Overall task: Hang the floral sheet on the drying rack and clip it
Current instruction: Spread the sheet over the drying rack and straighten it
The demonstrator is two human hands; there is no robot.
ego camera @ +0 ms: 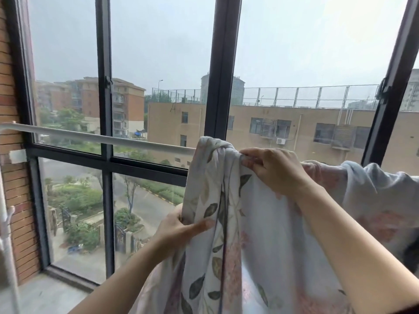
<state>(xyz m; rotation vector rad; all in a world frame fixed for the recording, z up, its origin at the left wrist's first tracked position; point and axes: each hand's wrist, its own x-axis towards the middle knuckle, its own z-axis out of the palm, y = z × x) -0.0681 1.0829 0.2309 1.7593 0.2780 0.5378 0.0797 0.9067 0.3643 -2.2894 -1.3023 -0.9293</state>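
Head view: a floral sheet [260, 223], pale with green leaves and pink blooms, hangs over a white rail [90, 137] of the drying rack. The rail runs from the brick wall [11, 177] on the left across the front of a dark-framed window [221, 87]. The left stretch of the rail is bare. The sheet covers it from about the middle rightward, and its hanging part drops past the bottom edge of the picture. Further right, more of the fabric lies bunched in thick folds along the top.

The right hand [274, 168] is up at rail height, its fingers curled over the top fold and pinching a gathered ridge of the sheet where it crosses the rail. The left hand [179, 232] is lower and to the left, gripping the sheet's hanging left edge. Its thumb lies flat across the front of the cloth and its fingers are hidden behind it. Between the two hands the edge of the sheet falls in long vertical creases.

Through the glass are tan and brick-coloured buildings [249, 125], and a street [147, 205] lined with trees lies below them. A grey ledge [45, 291] sits at the foot of the window.
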